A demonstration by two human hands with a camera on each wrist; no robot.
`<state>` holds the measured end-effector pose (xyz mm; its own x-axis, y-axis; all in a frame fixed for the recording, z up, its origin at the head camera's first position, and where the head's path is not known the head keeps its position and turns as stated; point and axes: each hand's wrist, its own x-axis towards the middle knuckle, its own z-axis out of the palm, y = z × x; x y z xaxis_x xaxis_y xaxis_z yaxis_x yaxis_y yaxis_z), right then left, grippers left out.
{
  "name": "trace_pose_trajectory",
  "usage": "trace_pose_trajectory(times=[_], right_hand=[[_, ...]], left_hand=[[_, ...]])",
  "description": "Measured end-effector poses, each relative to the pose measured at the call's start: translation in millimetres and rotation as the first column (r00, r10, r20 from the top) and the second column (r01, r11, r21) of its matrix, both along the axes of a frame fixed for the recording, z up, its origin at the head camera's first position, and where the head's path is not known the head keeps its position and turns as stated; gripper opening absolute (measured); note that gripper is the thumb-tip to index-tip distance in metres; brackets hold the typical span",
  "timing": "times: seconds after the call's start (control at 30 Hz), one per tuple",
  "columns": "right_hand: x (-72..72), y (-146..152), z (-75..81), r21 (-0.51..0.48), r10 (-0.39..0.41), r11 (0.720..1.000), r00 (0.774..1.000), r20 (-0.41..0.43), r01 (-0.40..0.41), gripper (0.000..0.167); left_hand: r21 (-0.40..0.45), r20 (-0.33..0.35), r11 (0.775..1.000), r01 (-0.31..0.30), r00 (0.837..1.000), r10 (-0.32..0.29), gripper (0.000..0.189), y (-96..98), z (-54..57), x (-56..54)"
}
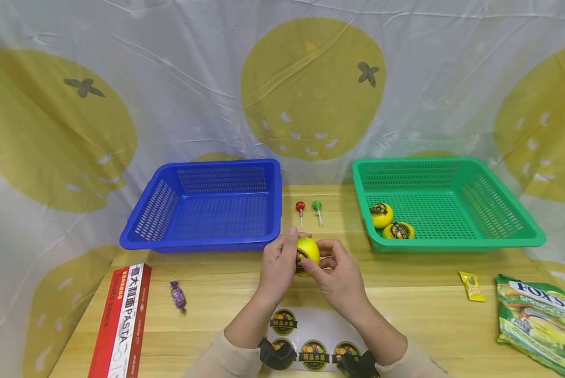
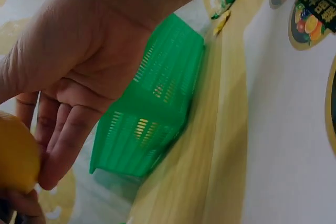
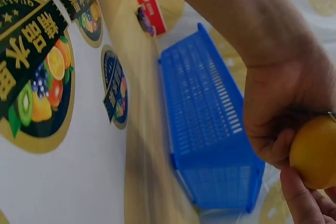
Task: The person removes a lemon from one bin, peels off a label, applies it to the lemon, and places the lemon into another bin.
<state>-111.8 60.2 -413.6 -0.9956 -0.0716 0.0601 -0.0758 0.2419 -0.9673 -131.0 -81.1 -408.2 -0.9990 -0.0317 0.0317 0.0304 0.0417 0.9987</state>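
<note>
A yellow lemon (image 1: 309, 247) with a round dark label is between my two hands, above the table's middle. My left hand (image 1: 278, 265) grips its left side, the thumb upright along it. The right hand (image 1: 344, 278) has its thumb on the label and its bent fingers at the lemon's right side. In the left wrist view, the right hand's fingertips (image 2: 50, 179) are right at the lemon (image 2: 18, 153). The right wrist view shows the left hand (image 3: 283, 103) wrapped against the lemon (image 3: 315, 153). A label sheet (image 1: 327, 317) lies below the hands.
Behind stand a blue basket (image 1: 202, 245) and a green basket (image 1: 457, 243) containing two labelled lemons (image 1: 380, 216). Two lollipops (image 1: 300, 206) lie between them. At left are a pasta box (image 1: 122, 320) and purple candy (image 1: 178, 297); at right, a yellow packet (image 1: 472, 286) and FOX'S bag (image 1: 540, 320).
</note>
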Motion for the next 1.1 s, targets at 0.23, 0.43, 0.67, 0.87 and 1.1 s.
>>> trace_pose_trajectory(times=[0.23,0.43,0.67,0.87,1.1], right_hand=[[0.4,-1.9,1.1,-0.060,0.046,0.997,0.999,0.011,-0.045,0.038],[-13.3,16.0,1.0,-0.109,0.097,0.990,0.994,0.047,-0.091,0.033],[-21.2,28.6,1.9,-0.031,-0.028,0.999,0.997,0.072,0.031,0.047],[-17.4,25.1,-1.5,0.124,-0.093,0.988,0.996,0.001,0.092,0.050],[-16.9,23.3,-5.2,0.246,-0.151,0.953,0.981,-0.125,0.178,0.054]], left_hand=[[0.193,0.131,0.977,-0.092,0.989,0.067,0.061,-2.9,2.3,-2.9],[0.073,0.120,0.983,0.167,0.977,-0.175,0.058,-14.6,1.7,-9.3],[0.170,0.093,0.920,0.354,0.923,-0.372,0.058,-10.4,0.6,-7.7],[0.220,0.091,0.933,0.285,0.946,-0.311,0.062,4.3,-3.5,-1.7],[0.139,0.104,0.948,0.287,0.947,-0.303,0.057,4.8,-2.3,-1.8]])
